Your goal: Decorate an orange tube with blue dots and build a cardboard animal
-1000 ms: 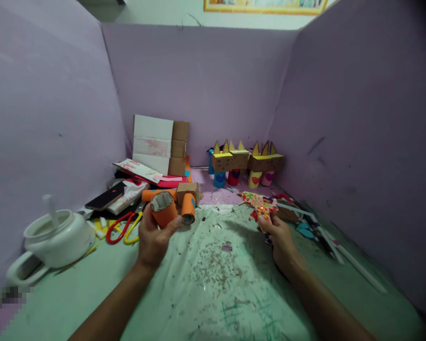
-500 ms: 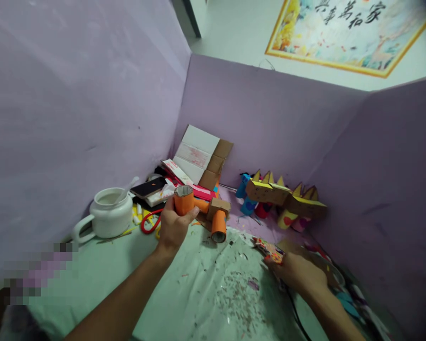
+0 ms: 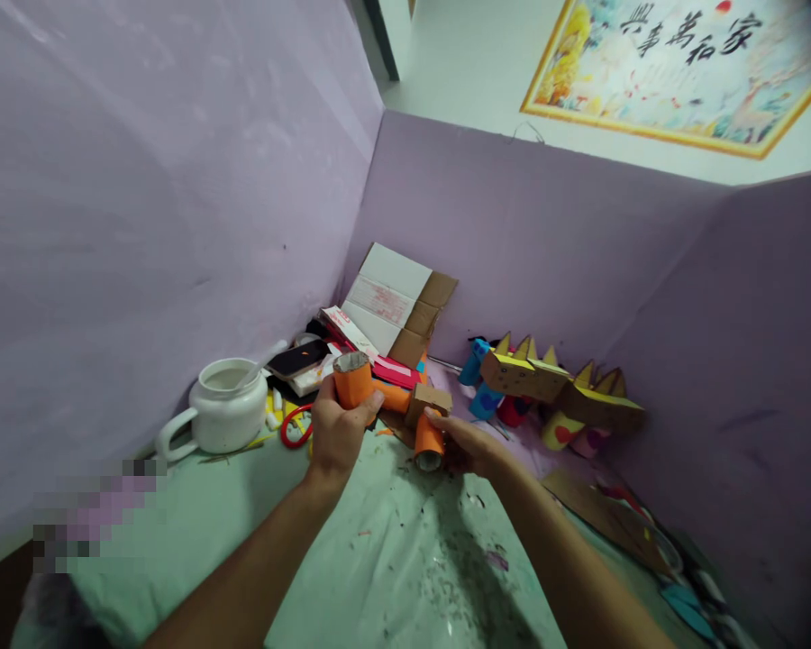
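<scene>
My left hand (image 3: 338, 431) is wrapped round an upright orange tube (image 3: 353, 383), one end of a craft piece made of orange tubes and a small brown cardboard block (image 3: 429, 399). At the piece's other end, the fingers of my right hand (image 3: 469, 443) close on a second orange tube (image 3: 429, 443), whose open end tilts down toward me. Another orange tube (image 3: 392, 397) lies sideways between the left tube and the block. Both hands hold the piece above the green cloth (image 3: 351, 559).
At the left stands a white pot (image 3: 223, 419) with a spoon, beside red-handled scissors (image 3: 296, 427) and a black phone (image 3: 298, 359). Folded cardboard (image 3: 392, 297) leans behind. Spiky cardboard figures (image 3: 527, 374) stand back right. Scraps litter the cloth.
My right hand has let go of the colourful patterned item at the right and moved left onto the orange tube. My left hand keeps its hold. The view has shifted slightly.
</scene>
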The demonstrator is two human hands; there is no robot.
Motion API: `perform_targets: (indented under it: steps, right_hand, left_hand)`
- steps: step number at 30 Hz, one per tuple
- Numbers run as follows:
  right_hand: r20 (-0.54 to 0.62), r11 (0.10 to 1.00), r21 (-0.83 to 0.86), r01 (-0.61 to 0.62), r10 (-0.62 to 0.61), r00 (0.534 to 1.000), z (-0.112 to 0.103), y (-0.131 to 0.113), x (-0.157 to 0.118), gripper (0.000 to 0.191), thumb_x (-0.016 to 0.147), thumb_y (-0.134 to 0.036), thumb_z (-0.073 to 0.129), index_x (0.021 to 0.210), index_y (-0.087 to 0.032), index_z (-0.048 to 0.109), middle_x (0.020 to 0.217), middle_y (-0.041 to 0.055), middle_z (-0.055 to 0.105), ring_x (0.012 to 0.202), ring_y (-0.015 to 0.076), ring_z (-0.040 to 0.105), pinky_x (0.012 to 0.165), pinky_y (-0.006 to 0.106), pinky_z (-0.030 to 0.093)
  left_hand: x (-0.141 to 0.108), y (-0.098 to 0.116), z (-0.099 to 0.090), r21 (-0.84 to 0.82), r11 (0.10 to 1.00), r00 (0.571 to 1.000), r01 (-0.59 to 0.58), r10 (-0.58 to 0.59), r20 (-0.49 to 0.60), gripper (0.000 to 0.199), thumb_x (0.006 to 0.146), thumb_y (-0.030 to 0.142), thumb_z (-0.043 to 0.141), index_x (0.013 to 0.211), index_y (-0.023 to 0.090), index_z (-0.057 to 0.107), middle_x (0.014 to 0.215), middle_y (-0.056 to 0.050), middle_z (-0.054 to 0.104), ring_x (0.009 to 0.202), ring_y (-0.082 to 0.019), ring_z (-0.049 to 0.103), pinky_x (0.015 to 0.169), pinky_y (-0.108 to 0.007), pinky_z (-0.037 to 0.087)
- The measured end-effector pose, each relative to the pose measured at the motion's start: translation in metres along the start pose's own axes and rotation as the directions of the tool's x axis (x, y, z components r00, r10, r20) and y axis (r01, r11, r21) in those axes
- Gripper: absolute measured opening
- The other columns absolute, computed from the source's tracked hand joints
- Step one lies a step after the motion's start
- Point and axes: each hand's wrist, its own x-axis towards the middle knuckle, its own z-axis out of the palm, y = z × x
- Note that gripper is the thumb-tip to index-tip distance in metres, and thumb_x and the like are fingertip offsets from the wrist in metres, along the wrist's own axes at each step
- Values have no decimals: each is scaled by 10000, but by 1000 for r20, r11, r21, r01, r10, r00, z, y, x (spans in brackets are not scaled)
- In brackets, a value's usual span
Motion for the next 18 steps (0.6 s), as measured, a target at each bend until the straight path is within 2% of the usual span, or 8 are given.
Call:
perform_targets:
  steps: [4,8,13,18]
  right_hand:
    - [3,994,95,-51,51,999,10,-2,-1,157,843,-315,616,771,-177,594,594,11,635,494,128,570,459,218,454]
    - [-57,980,201,8,3,998,12,2,-2,77,787,-229,643,773,-165,602,672,35,666,598,161,618,559,266,504]
    - [-207,925,307,223,-164,965,-1,12,-14,200,601,-238,767,706,-160,617,645,13,650,601,159,596,532,245,466]
    - [-364,780,419,465,-325,873,-22,27,-45,430,447,-327,824,800,-181,628,740,0,662,673,168,606,574,248,492]
  left_hand:
    - [-2,-1,0,4,1000,1000,10,-10,16,369,602,280,757,910,169,586,731,30,595,633,-127,515,625,-259,447]
    - [-2,-1,0,19,1000,1000,1,-2,20,355,611,288,750,904,166,590,739,26,594,639,-131,514,617,-259,444]
    - [-7,5,0,90,993,996,-69,64,60,334,635,278,738,913,170,588,757,28,572,670,-136,501,642,-258,431]
    - [-19,13,2,191,960,973,-205,178,147,337,623,276,738,911,186,588,767,27,567,689,-151,506,663,-261,432]
